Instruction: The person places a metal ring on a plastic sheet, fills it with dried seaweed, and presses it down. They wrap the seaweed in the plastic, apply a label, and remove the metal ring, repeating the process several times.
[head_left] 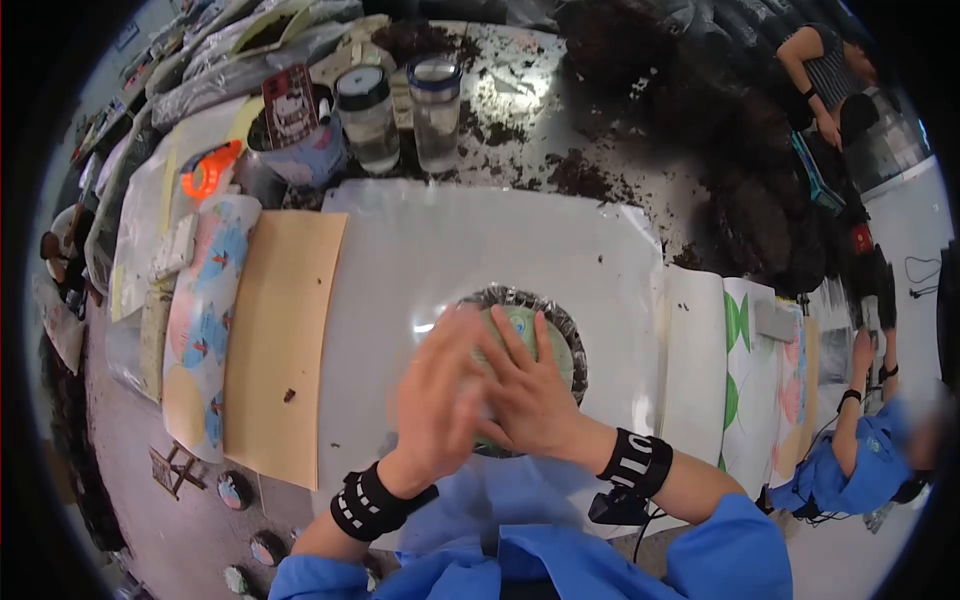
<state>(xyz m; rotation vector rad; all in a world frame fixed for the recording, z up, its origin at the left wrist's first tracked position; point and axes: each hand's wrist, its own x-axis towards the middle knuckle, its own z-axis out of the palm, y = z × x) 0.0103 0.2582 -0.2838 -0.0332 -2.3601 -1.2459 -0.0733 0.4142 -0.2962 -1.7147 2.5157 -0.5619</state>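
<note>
A round, flat dark cake-like thing (572, 340) in shiny clear wrapping lies on a translucent plastic sheet, with a pale green round label (522, 318) on top. My right hand (535, 400) rests flat on the label with its fingers spread. Beside it and partly overlapping it is my left hand (437, 390), smeared by motion, so its fingers cannot be read clearly. Both hands hide much of the label and the near side of the round thing. Black bands are around both wrists.
Two lidded clear cups (368, 120) stand at the back left near a patterned tub (300, 150) and an orange tape dispenser (212, 170). Dark crumbly material (580, 175) is scattered behind the sheet (400, 230). A tan board (280, 340) lies left. A co-worker in blue (850, 470) is at right.
</note>
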